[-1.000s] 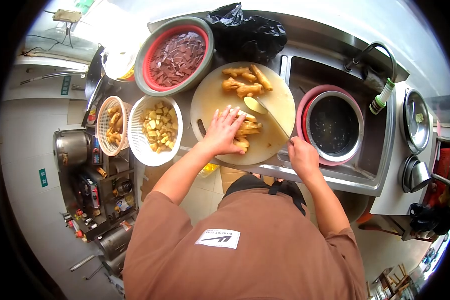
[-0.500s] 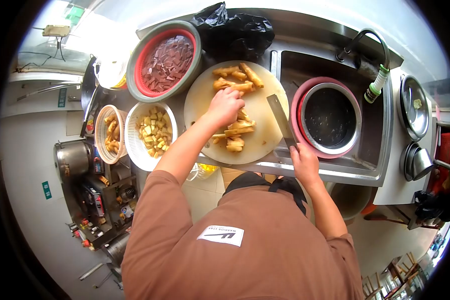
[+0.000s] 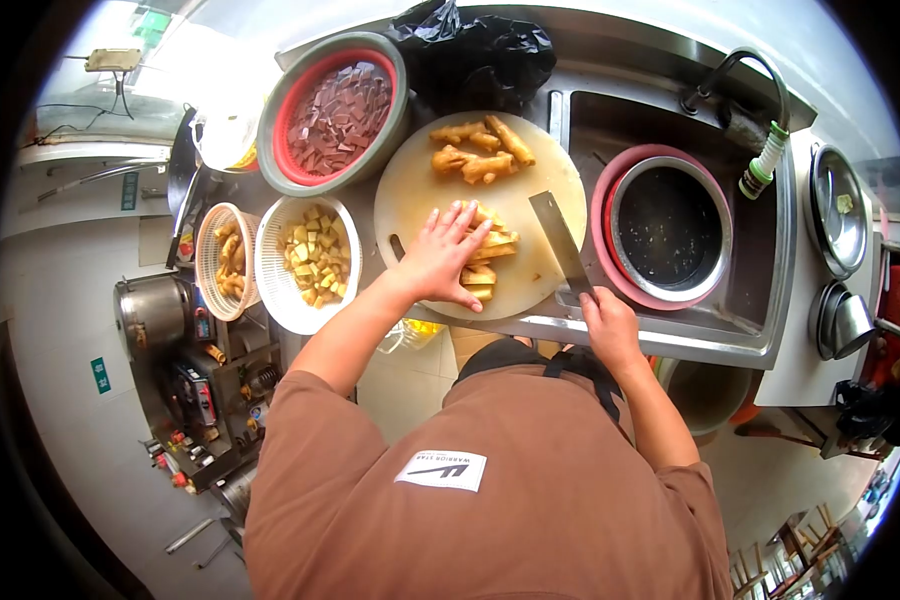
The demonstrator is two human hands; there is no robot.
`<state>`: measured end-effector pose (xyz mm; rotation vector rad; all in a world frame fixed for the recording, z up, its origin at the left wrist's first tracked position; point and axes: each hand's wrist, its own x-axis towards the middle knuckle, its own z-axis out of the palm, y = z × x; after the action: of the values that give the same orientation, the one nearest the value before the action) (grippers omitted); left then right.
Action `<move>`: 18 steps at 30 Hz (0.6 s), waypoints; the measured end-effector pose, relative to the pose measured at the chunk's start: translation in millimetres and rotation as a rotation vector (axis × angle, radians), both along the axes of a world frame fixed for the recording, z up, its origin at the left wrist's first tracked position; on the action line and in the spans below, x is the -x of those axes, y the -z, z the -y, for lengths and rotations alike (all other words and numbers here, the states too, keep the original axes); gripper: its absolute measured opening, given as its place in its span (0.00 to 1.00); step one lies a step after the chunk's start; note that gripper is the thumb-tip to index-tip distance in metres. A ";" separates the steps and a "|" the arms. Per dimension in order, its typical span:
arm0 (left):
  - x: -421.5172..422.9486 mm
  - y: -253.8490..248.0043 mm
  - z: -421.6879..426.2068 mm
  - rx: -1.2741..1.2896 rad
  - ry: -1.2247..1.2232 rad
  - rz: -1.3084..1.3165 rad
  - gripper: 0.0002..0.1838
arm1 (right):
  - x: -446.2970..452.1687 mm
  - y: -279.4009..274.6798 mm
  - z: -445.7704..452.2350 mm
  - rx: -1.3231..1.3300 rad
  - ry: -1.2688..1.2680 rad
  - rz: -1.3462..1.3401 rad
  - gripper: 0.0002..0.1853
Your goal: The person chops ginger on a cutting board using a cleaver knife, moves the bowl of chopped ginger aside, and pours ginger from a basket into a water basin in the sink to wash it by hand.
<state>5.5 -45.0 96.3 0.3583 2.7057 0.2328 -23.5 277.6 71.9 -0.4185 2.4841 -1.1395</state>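
Observation:
My left hand [image 3: 440, 255] lies with fingers spread on a row of cut ginger pieces [image 3: 495, 243] on the round white cutting board [image 3: 410, 180]; it partly hides them. My right hand [image 3: 610, 325] grips the handle of a cleaver [image 3: 558, 238]. The blade points away from me over the board's right side, apart from the ginger. Several whole ginger roots [image 3: 480, 163] sit at the back of the board.
Left of the board stand a white basket [image 3: 263, 265] of pale yellow chunks and a smaller basket [image 3: 204, 262] of ginger-like roots. Behind them is a grey basin [image 3: 402, 85] with a red strainer of dark red pieces. At right, nested bowls [image 3: 670, 300] sit in the sink [image 3: 760, 290].
My left hand has moved from the roots at the back toward me, opening flat over the cut pieces. The cleaver remains in my right hand, almost unmoved.

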 end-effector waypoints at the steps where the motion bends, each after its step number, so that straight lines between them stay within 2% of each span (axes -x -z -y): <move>1: -2.2 -1.8 -3.7 0.031 -0.005 0.018 0.71 | -0.2 0.1 0.5 0.000 0.010 0.025 0.10; 4: -6.7 1.1 -8.8 0.112 0.003 -0.009 0.70 | -1.2 3.9 2.0 0.016 0.019 0.038 0.10; 8: -10.3 17.2 -12.4 0.033 -0.120 -0.096 0.67 | -3.2 0.2 4.4 0.029 0.014 0.021 0.11; 11: -9.6 25.3 -26.7 0.053 -0.451 -0.176 0.64 | -2.2 -2.2 9.7 -0.013 -0.002 0.050 0.11; 12: -9.9 27.7 -34.8 0.056 -0.456 -0.177 0.64 | 0.5 -4.6 13.6 -0.011 -0.008 0.049 0.11; 14: -11.7 32.6 -50.3 0.049 -0.692 -0.165 0.63 | 6.3 -9.3 23.5 0.006 -0.055 -0.063 0.10; 18: -15.5 29.6 -68.5 0.008 -0.788 -0.165 0.62 | 28.5 -8.8 45.2 -0.073 -0.152 -0.162 0.09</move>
<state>21.0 23.5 66.8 -0.7417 2.8684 0.4171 -51.9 232.4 80.7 -0.6901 2.5707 -0.9866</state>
